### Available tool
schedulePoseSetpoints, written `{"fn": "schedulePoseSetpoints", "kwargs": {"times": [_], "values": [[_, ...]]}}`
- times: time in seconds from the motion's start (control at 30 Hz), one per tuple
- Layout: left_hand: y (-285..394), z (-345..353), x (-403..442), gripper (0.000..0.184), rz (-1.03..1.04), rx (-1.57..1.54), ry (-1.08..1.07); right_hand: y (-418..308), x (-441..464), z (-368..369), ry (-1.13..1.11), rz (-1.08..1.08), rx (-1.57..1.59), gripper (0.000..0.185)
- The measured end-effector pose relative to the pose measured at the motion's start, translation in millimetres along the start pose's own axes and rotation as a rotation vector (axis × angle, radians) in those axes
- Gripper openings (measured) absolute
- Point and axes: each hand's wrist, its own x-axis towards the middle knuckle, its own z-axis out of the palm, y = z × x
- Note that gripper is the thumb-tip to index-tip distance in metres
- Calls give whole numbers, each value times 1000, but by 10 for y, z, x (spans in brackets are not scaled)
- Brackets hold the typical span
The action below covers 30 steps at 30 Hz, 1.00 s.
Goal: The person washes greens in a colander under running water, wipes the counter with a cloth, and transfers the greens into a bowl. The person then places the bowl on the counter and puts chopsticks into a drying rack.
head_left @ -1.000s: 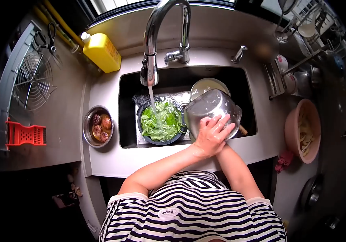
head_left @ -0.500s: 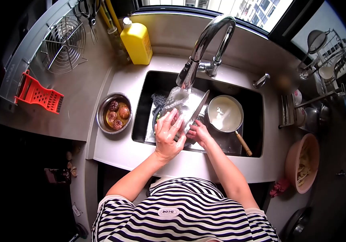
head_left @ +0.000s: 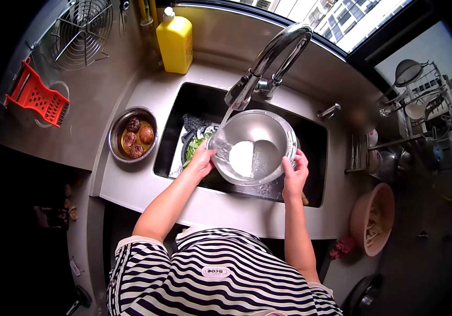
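Observation:
A metal basin (head_left: pixel 260 138) is held over the sink (head_left: pixel 318 179) by both hands, its open side facing up toward me. My left hand (head_left: pixel 203 160) grips its left rim, and my right hand (head_left: pixel 295 173) holds the right rim, thumb on the edge. Water from the faucet (head_left: pixel 240 94) runs down at the basin's upper left side. Green leaves (head_left: pixel 195 147) in a dark container show partly behind the basin and my left hand. The basin hides most of the sink's middle.
Left of the sink stands a metal bowl (head_left: pixel 133 135) with several round brown items. Behind are a yellow bottle (head_left: pixel 175 42), a red grater (head_left: pixel 38 96) and a wire rack (head_left: pixel 83 34). A pink bowl (head_left: pixel 372 218) and a dish rack (head_left: pixel 420 105) are at the right.
Both hands have moved apart and now hold the metal basin, which covers the pot and most of the leaves. The knife no longer shows. The camera view has shifted.

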Motion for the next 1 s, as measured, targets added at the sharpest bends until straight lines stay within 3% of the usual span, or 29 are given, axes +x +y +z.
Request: {"fn": "schedulePoseSetpoints", "kwargs": {"times": [0.1, 0.13, 0.27, 0.3, 0.33, 0.37, 0.57, 0.67, 0.7, 0.93, 1.0], "values": [[-400, 133, 191, 47, -223, 203, 24, -397, -1, 5, -72, -122, -60, 15], [-483, 189, 243, 47, -333, 228, -146, -617, -48, 27, -92, -220, -218, 14], [-650, 832, 134, 40, -592, 435, -181, -769, -376, 137, -195, -454, -477, 15], [-1167, 615, 597, 33, -629, 266, -425, -792, -462, 156, -222, -496, -518, 16], [-1155, 751, 504, 33, -463, -31, -864, -812, -534, 166, -248, -537, -559, 17], [-1182, 892, 489, 33, -398, -219, -1100, -813, -593, 159, -262, -586, -595, 19], [-1293, 1240, 425, 33, -412, -342, -1083, -701, -694, 55, -133, -672, -816, 24], [-1269, 1250, 475, 34, -380, -352, -1050, -669, -696, 4, -96, -624, -903, 36], [-1249, 1236, 486, 34, -366, -350, -1035, -617, -713, -38, -158, -611, -957, 50], [-1049, 1050, 524, 35, -249, -374, -919, -361, -792, -134, -190, -575, -1010, 62], [-1020, 1063, 550, 35, -212, -387, -907, -240, -802, -175, -239, -723, -1053, 61]]}}
